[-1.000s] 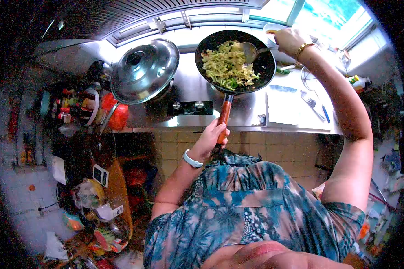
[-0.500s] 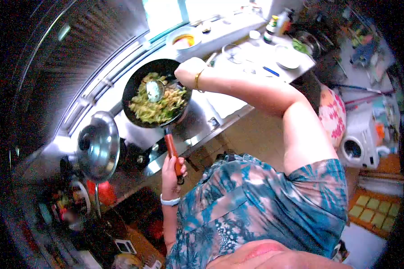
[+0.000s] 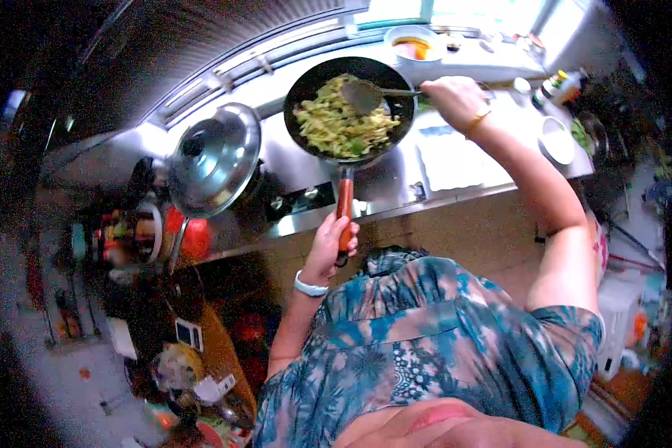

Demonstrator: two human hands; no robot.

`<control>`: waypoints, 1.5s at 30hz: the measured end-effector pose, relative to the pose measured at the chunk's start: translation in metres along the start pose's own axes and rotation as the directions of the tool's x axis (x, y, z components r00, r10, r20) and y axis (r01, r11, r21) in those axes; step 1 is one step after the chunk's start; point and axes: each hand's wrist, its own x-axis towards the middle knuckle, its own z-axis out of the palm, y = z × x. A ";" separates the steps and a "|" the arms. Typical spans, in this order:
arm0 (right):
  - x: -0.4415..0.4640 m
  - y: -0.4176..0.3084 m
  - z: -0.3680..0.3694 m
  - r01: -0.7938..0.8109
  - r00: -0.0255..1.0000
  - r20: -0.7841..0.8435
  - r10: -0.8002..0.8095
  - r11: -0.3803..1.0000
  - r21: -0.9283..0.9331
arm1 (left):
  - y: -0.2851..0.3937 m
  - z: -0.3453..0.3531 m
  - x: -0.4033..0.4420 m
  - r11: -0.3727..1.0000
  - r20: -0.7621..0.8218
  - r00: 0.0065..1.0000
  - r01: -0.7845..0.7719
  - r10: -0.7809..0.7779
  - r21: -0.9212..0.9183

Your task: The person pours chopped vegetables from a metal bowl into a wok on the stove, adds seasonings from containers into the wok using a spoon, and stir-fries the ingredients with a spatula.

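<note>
My left hand (image 3: 332, 243) is wrapped round the reddish-brown handle of a black wok (image 3: 304, 81) on the stove. Chopped light-green vegetables (image 3: 341, 123) lie in the wok. In my right hand (image 3: 455, 101) is the handle end of a metal ladle (image 3: 363, 96), its bowl over the upper part of the food. A shiny lidded pan (image 3: 218, 160) stands on the stove left of the wok. Behind the wok, to the right, a white bowl (image 3: 413, 46) holds something orange-brown.
A white cloth or sheet (image 3: 449, 158) lies on the counter right of the stove. Farther right are a white bowl (image 3: 556, 140) and bottles (image 3: 551, 86). A red bag (image 3: 194, 235) is at the left, beside condiment containers.
The view swung right and then partly back. The ladle's bowl moved over the food between frames. Both hands kept their holds.
</note>
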 end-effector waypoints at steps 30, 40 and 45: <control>-0.058 -0.019 0.008 -0.169 0.985 0.077 0.155 0.776 0.608 | -0.003 -0.005 -0.001 0.999 -0.035 0.999 -0.033 0.033 0.012; -0.033 0.001 0.082 -0.153 0.988 0.086 0.127 0.810 0.565 | -0.002 -0.004 0.000 0.999 -0.035 0.999 -0.038 0.038 0.001; -0.028 -0.030 0.050 -0.172 0.985 0.059 0.162 0.908 0.382 | -0.002 -0.003 -0.003 0.999 -0.022 0.999 -0.034 0.034 -0.016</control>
